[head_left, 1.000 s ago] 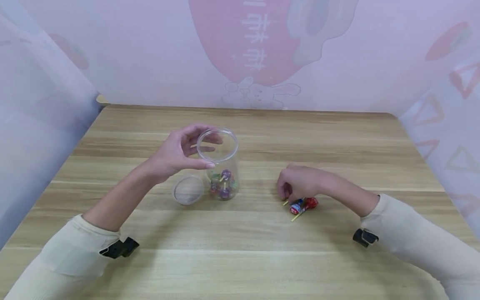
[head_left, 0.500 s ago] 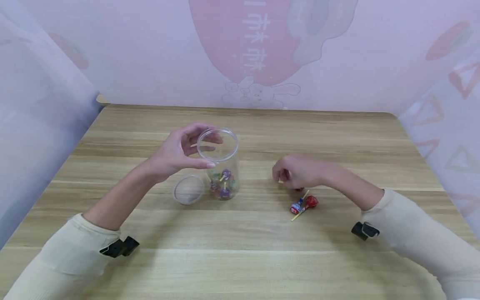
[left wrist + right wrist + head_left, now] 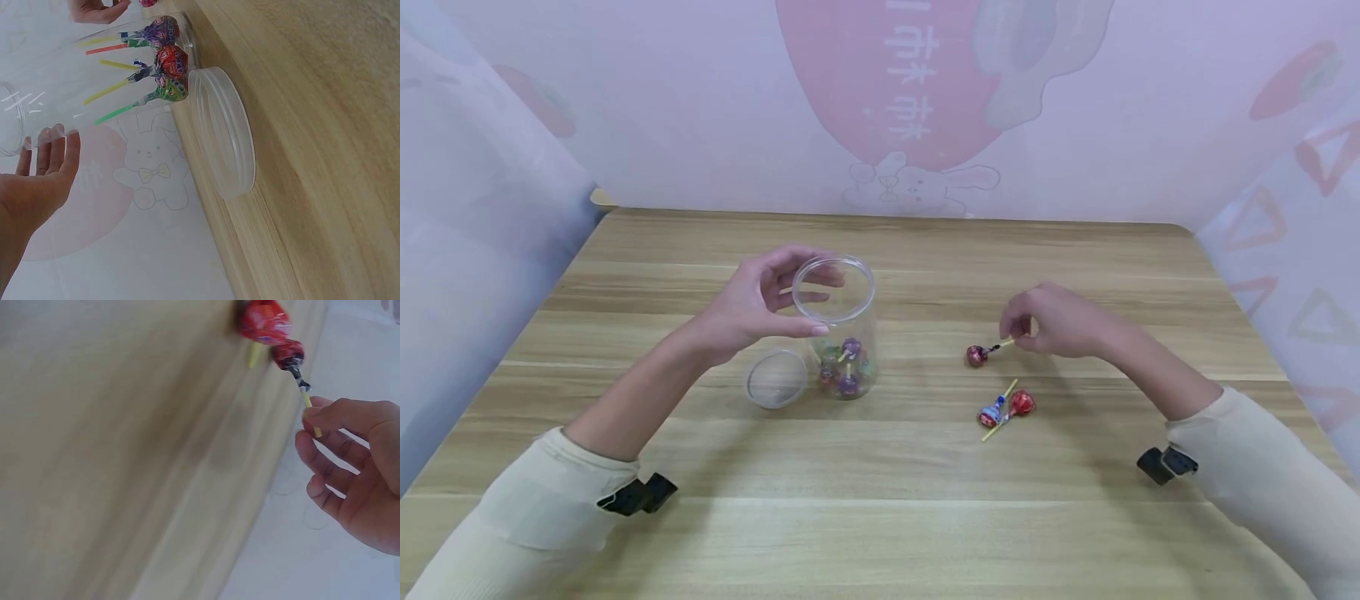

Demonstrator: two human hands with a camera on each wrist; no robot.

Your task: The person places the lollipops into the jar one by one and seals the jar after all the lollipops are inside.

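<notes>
Right hand [image 3: 1056,321] pinches the thin yellow stick of a dark-red foil-wrapped lollipop [image 3: 977,356] between thumb and fingertips, round head pointing toward the jar, clear of the tabletop. Left hand [image 3: 752,302] curls around the rim of a clear plastic cylindrical jar [image 3: 842,333], upright, mouth open; several wrapped lollipops sit in its bottom, sticks up. Flat round transparent lid [image 3: 777,379] lies just left of the jar base. Two more lollipops [image 3: 1006,408], red and blue wrappers, crossed on the light wood-grain table [image 3: 925,500], near the held one.
</notes>
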